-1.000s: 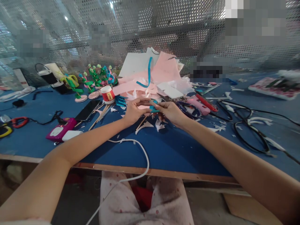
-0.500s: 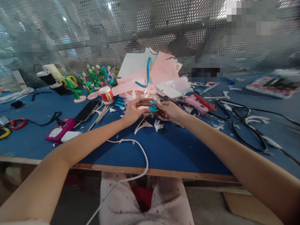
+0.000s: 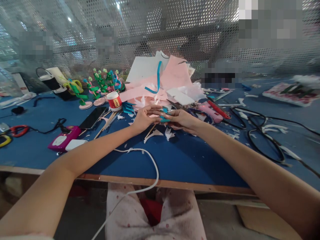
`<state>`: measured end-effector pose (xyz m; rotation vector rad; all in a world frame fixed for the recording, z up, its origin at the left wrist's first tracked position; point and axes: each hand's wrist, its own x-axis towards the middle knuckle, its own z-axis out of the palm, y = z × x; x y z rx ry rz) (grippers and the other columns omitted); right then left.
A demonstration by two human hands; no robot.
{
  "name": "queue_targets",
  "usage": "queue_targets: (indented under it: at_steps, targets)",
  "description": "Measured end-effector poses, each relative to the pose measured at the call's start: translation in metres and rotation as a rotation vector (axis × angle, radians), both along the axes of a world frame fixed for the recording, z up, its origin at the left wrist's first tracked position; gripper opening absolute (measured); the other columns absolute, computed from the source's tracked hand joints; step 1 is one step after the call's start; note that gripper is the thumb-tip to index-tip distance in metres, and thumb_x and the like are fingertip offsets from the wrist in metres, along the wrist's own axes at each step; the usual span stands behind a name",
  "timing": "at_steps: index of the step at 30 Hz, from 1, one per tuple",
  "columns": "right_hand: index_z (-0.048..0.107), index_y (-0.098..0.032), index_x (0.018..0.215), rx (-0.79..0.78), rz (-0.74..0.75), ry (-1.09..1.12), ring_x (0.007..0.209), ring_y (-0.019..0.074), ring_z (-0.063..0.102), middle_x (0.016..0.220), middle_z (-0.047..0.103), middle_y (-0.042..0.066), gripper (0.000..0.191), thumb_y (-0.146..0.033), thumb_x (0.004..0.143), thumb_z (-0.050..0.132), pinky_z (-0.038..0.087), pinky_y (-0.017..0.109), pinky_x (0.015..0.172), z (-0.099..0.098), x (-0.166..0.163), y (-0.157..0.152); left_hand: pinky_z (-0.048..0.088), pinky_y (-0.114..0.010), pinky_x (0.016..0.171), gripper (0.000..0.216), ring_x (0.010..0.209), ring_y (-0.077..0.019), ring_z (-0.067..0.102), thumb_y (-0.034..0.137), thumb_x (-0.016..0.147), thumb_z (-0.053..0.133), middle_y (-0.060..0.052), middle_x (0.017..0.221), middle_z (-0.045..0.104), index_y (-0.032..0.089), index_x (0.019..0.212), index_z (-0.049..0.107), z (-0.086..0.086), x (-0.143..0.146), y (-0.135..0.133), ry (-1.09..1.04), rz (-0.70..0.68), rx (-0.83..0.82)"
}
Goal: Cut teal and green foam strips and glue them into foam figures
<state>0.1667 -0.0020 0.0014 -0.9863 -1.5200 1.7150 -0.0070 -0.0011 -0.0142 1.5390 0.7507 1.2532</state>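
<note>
Pinching a blue paper piece (image 3: 164, 117) over the worktop (image 3: 195, 156) — at three o'clock from the left fingers (image 3: 156, 119), nine from the right fingers (image 3: 174, 114), touching both — cannot tell its long axis.

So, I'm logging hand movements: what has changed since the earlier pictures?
Since half a second ago, the right hand has shifted its fingers slightly leftward over the teal piece; nothing was visibly let go. The left hand, red cup and phone stayed put.
</note>
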Motion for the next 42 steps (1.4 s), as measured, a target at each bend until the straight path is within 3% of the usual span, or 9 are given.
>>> queue_targets:
  at_steps: [6, 12, 15, 20, 26, 31, 35, 38, 42]
  targets:
    - [0.056, -0.01, 0.05, 0.014, -0.097, 0.0, 0.024, 0.0012, 0.029, 0.033, 0.046, -0.002, 0.042, -0.046, 0.065, 0.072, 0.015, 0.015, 0.025, -0.002, -0.008, -0.004, 0.055, -0.034, 0.073, 0.054, 0.088, -0.0234, 0.067, 0.031, 0.05, 0.082, -0.009, 0.084, 0.07, 0.012, 0.095, 0.059, -0.002, 0.0, -0.001, 0.009, 0.0, 0.021]
    - [0.054, -0.013, 0.062, 0.039, -0.254, -0.008, 0.024, 0.0029, 0.036, 0.036, 0.05, -0.003, 0.031, -0.038, 0.076, 0.065, 0.02, 0.013, 0.025, -0.003, -0.019, -0.014, 0.055, -0.033, 0.073, 0.052, 0.087, -0.0226, 0.067, 0.03, 0.051, 0.082, -0.008, 0.084, 0.07, 0.012, 0.094, 0.06, -0.003, 0.0, 0.0, 0.012, 0.026, 0.03]
    - [0.054, -0.013, 0.063, 0.043, -0.238, 0.004, 0.024, 0.0031, 0.035, 0.035, 0.049, -0.004, 0.031, -0.04, 0.077, 0.064, 0.02, 0.013, 0.025, -0.003, -0.019, -0.014, 0.055, -0.033, 0.072, 0.051, 0.086, -0.0227, 0.067, 0.028, 0.049, 0.082, -0.007, 0.081, 0.07, 0.011, 0.092, 0.06, -0.002, 0.0, 0.0, -0.005, 0.025, 0.035]
    - [0.056, -0.011, 0.06, 0.019, -0.138, 0.043, 0.031, 0.007, 0.046, 0.046, 0.06, 0.005, 0.05, -0.058, 0.077, 0.054, 0.026, 0.016, 0.026, -0.003, -0.012, -0.008, 0.056, -0.034, 0.072, 0.049, 0.089, -0.0238, 0.067, 0.026, 0.05, 0.082, -0.007, 0.082, 0.07, 0.012, 0.092, 0.06, -0.001, 0.001, -0.001, -0.031, 0.004, 0.003]
    - [0.061, -0.011, 0.062, 0.024, -0.134, 0.002, 0.028, 0.0045, 0.043, 0.042, 0.058, 0.001, 0.033, -0.042, 0.07, 0.07, 0.026, 0.014, 0.026, -0.002, -0.01, -0.006, 0.054, -0.033, 0.071, 0.052, 0.087, -0.0225, 0.066, 0.029, 0.05, 0.082, -0.007, 0.082, 0.07, 0.013, 0.094, 0.058, -0.003, 0.001, 0.001, -0.021, -0.028, 0.014]
    - [0.057, -0.012, 0.054, 0.044, -0.204, -0.007, 0.027, 0.0034, 0.04, 0.04, 0.056, 0.0, 0.035, -0.04, 0.069, 0.071, 0.025, 0.014, 0.026, 0.0, -0.011, -0.008, 0.049, -0.031, 0.081, 0.056, 0.093, -0.0196, 0.063, 0.036, 0.051, 0.081, -0.008, 0.093, 0.067, 0.015, 0.097, 0.057, -0.003, 0.0, 0.002, 0.01, 0.012, 0.104]
    - [0.052, -0.013, 0.051, 0.196, -0.248, -0.008, 0.027, 0.0034, 0.04, 0.041, 0.055, -0.001, 0.041, -0.046, 0.062, 0.074, 0.028, 0.015, 0.026, 0.0, -0.01, -0.008, 0.045, -0.025, 0.07, 0.041, 0.077, -0.0127, 0.058, 0.054, 0.068, 0.066, -0.002, 0.084, 0.062, 0.017, 0.085, 0.058, -0.004, 0.0, 0.002, 0.094, 0.171, 0.187]
    - [0.05, -0.015, 0.052, 0.255, -0.25, -0.022, 0.027, 0.0049, 0.042, 0.041, 0.055, -0.001, 0.044, -0.051, 0.058, 0.074, 0.029, 0.016, 0.026, -0.001, -0.012, -0.011, 0.041, -0.024, 0.061, 0.049, 0.063, -0.0112, 0.051, 0.065, 0.075, 0.049, 0.0, 0.066, 0.055, 0.017, 0.072, 0.058, -0.005, -0.001, 0.003, 0.217, 0.139, 0.215]
    - [0.047, -0.017, 0.052, 0.265, -0.25, -0.015, 0.028, 0.0059, 0.044, 0.041, 0.053, -0.002, 0.046, -0.054, 0.059, 0.072, 0.033, 0.017, 0.027, -0.003, -0.018, -0.015, 0.038, -0.024, 0.055, 0.06, 0.057, -0.0109, 0.044, 0.072, 0.074, 0.039, 0.001, 0.058, 0.048, 0.017, 0.066, 0.06, -0.006, 0.0, 0.001, 0.228, 0.106, 0.22]
